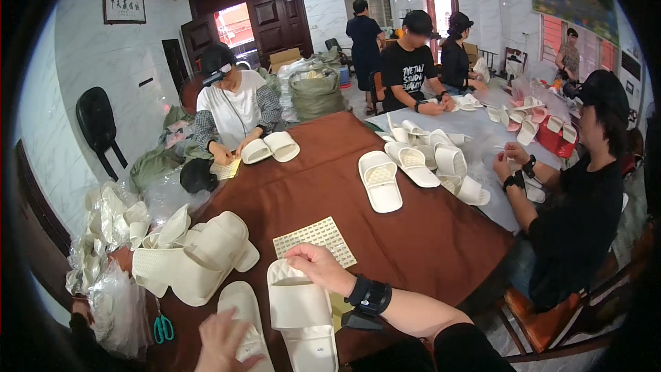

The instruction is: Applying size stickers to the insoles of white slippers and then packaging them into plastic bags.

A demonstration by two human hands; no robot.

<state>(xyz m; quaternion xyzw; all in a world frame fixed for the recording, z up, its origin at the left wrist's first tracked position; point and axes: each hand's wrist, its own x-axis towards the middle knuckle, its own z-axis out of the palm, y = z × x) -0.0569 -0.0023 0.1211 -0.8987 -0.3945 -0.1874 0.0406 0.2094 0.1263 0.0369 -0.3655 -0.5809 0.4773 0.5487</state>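
Note:
In front of me lies a white slipper [300, 313] with a quilted insole at its far end. My right hand [319, 266] reaches over that end, fingers bent and pressed together against the insole. Whatever may be between its fingertips is hidden. Just beyond them is a yellowish sheet of small stickers [317, 240]. A second white slipper [242, 306] lies beside the first, on its left. My left hand [224, 341] is over this one's near side, slightly blurred, its fingers spread and holding nothing.
White slippers [196, 255] are piled on the brown tablecloth [413, 262] at left, near teal-handled scissors [163, 328]. More slippers [381, 182] stand at the right edge. A person [234, 93] works across the table; another person [571, 193] sits at right by a grey table.

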